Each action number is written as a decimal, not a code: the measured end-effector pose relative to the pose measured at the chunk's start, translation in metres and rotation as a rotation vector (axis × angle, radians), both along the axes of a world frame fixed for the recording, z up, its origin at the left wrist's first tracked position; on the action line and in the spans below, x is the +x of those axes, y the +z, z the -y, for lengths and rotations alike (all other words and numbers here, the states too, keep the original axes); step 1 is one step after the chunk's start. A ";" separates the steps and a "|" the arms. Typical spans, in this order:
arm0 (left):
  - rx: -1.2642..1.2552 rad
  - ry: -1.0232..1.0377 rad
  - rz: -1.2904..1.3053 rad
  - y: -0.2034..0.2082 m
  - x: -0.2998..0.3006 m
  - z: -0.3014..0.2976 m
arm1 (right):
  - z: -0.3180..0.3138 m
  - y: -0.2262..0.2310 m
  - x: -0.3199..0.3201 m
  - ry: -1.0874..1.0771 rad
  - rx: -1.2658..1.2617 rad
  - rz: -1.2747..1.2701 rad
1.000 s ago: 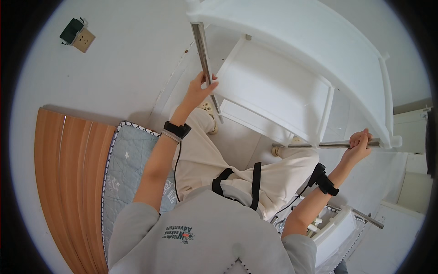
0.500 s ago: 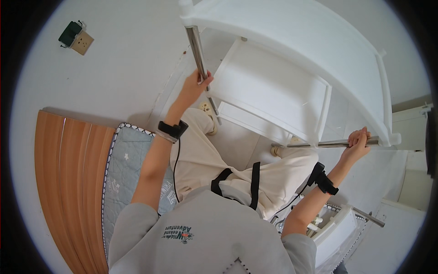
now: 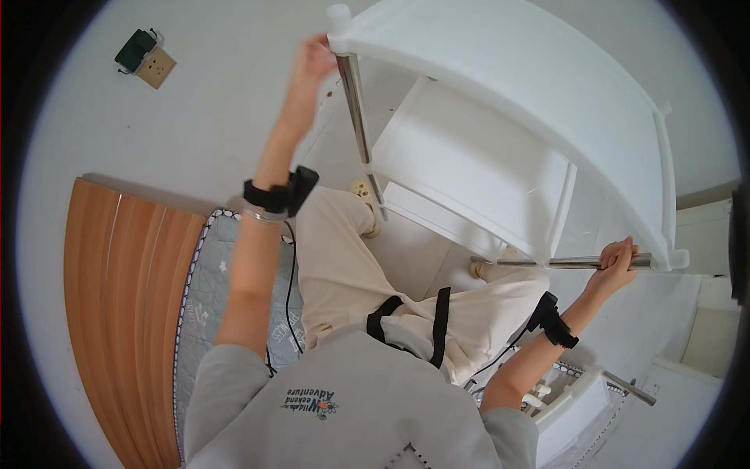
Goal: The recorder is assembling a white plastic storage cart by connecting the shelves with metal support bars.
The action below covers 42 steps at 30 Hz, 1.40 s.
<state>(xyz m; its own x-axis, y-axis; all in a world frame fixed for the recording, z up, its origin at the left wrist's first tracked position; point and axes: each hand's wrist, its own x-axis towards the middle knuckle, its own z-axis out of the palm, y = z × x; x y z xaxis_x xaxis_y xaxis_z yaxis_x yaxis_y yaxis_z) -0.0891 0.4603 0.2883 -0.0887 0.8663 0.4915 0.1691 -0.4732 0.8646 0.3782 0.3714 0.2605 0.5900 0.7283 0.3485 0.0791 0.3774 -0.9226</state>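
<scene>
A white tiered shelf unit with a top board (image 3: 516, 86) and a lower board (image 3: 476, 148) stands tilted before me, joined by shiny metal tubes. My left hand (image 3: 312, 59) is at the far left corner of the top board, beside the upper end of the left metal tube (image 3: 354, 105). Its fingers are blurred and partly hidden behind that corner. At the right, my right hand (image 3: 617, 264) wraps round the right metal tube (image 3: 570, 263), close to the top board's near right corner.
Curved wood-look boards (image 3: 117, 313) and a grey quilted mat (image 3: 223, 313) lie at my left. Beside my right elbow is a white tray-like part (image 3: 574, 399) with white fittings and a loose metal tube (image 3: 630, 388). A wall socket (image 3: 156, 68) is at upper left.
My left hand has let go of the left tube's middle and moved up to the top board's corner. My right hand keeps its hold; the view has shifted slightly.
</scene>
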 end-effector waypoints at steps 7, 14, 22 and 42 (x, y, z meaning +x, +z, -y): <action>0.135 0.026 -0.139 0.085 0.006 -0.015 | 0.001 0.000 0.000 -0.017 -0.008 0.004; -0.159 0.012 0.323 -0.037 0.033 0.003 | -0.002 -0.004 0.002 0.017 0.019 0.010; -0.232 0.037 0.338 -0.056 0.044 0.008 | 0.000 -0.005 0.001 -0.005 0.006 -0.030; -0.189 0.095 0.396 -0.062 0.044 0.015 | 0.001 -0.006 0.001 0.006 0.010 -0.025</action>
<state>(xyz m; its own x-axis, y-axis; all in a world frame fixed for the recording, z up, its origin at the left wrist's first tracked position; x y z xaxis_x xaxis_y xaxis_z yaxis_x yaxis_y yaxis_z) -0.0453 0.4454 0.2259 -0.3218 0.9167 0.2369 -0.1575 -0.2986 0.9413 0.3796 0.3701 0.2549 0.5943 0.7283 0.3412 0.0537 0.3874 -0.9204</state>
